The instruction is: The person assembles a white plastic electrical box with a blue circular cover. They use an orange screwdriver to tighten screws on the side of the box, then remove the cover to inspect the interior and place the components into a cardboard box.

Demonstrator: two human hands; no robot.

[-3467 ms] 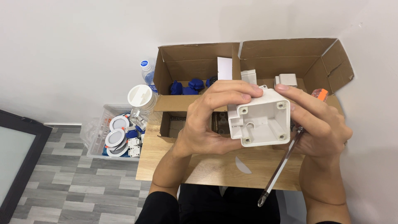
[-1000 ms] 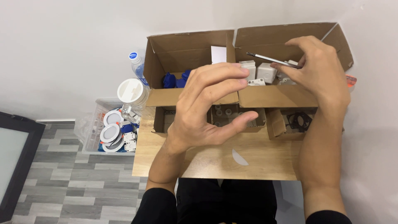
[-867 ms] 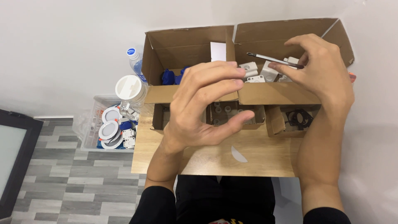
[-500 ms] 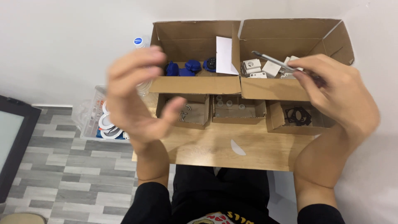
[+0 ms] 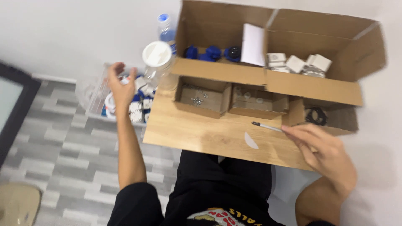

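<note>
My left hand (image 5: pixel 120 85) reaches out to the left over a clear plastic bin (image 5: pixel 95 94) of white and blue parts on the floor, fingers apart and holding nothing. My right hand (image 5: pixel 324 152) is low at the right front of the wooden table (image 5: pixel 197 134). It grips a thin screwdriver (image 5: pixel 266 127) whose tip lies on the tabletop, in front of the small cardboard trays.
A large open cardboard box (image 5: pixel 312 88) at the back holds blue parts (image 5: pixel 209 52), a white card (image 5: pixel 253 44) and white square housings (image 5: pixel 298 63). Small trays hold screws (image 5: pixel 200 97), clear bits (image 5: pixel 256 98) and black rings (image 5: pixel 315 115). A white-lidded jar (image 5: pixel 156 55) stands at the left.
The white housing I held earlier is out of my hands. My left hand swung left and down to the floor bin. My right hand came down to the table with the screwdriver.
</note>
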